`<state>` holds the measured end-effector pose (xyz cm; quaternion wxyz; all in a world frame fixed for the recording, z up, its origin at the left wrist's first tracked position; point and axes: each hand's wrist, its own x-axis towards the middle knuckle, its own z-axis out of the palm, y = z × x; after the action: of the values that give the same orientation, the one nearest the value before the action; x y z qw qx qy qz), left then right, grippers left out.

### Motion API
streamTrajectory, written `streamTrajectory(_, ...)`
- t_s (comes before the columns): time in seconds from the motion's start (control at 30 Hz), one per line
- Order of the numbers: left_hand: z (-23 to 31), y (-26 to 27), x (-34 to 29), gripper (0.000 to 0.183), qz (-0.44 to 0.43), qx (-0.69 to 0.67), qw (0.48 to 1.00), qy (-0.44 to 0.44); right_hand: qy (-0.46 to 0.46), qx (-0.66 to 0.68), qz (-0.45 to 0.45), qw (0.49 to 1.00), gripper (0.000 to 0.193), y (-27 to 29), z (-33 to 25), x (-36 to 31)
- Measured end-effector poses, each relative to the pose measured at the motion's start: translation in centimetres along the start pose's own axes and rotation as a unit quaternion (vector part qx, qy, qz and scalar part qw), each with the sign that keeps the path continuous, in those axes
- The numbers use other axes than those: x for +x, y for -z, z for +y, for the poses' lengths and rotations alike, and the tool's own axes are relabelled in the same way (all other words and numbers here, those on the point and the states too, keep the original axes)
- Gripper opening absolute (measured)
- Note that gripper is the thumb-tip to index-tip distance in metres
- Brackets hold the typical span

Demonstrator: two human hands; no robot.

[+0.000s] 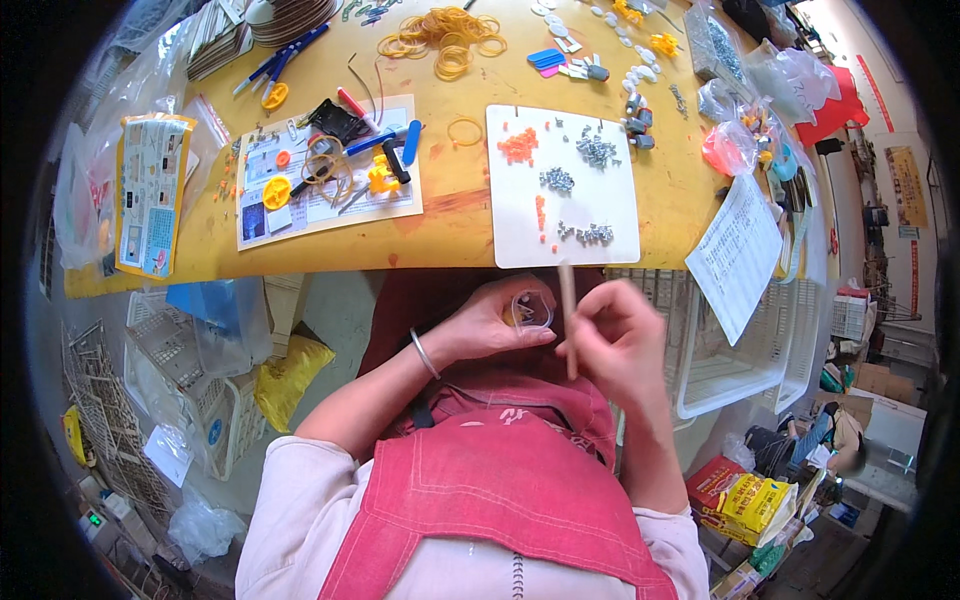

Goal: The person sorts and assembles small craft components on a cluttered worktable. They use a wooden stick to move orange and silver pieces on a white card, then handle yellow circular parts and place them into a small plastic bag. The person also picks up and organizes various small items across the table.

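Observation:
Below the table's front edge, my left hand (492,322) is closed round a small clear plastic cup (532,311), whose opening faces up. A few tiny bits seem to lie inside it, too small to name. My right hand (618,335) pinches a thin beige stick (569,300), held upright just right of the cup and apart from it. Beyond both hands, a white board (510,220) lies at the table's front edge. Small orange pieces (519,147) and silver metal pieces (597,150) sit on it in separate heaps.
The yellow table (450,225) bears a printed sheet (405,205) with pens and yellow parts, a heap of rubber bands (450,35), and white discs (640,75). A paper list (738,255) hangs over the right edge. White plastic crates (740,370) stand below.

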<state>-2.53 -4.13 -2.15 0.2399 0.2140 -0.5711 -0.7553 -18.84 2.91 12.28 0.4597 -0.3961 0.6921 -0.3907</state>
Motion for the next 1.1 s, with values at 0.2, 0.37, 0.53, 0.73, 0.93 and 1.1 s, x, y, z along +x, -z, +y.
streamTrajectory(0.2,-0.6,0.0,0.4,0.039,0.009,-0.025,1.0,0.0,-0.069,0.076,-0.09,0.991,0.01,-0.6,3.8,-1.0)
streamTrajectory(0.37,-0.6,-0.6,0.5,0.038,0.026,0.024,0.999,0.006,-0.076,0.127,-0.075,0.986,0.012,-0.1,4.7,-1.7)
streamTrajectory(0.53,-0.7,-1.1,1.1,0.035,0.031,0.038,0.999,-0.005,-0.023,0.089,-0.068,0.993,0.016,0.6,5.4,-2.4)
streamTrajectory(0.73,-0.7,-1.2,2.4,0.036,-0.02,-0.021,0.999,0.022,0.014,0.04,-0.013,0.999,0.009,3.1,5.8,-2.6)
streamTrajectory(0.93,-0.2,-0.6,5.5,0.036,-0.098,0.018,0.995,-0.005,0.25,-0.172,0.213,0.929,0.004,6.1,5.0,2.3)
streamTrajectory(1.1,0.1,-1.3,7.0,0.03,-0.088,0.005,0.996,-0.003,0.3,-0.221,0.255,0.892,0.013,5.5,5.5,5.9)
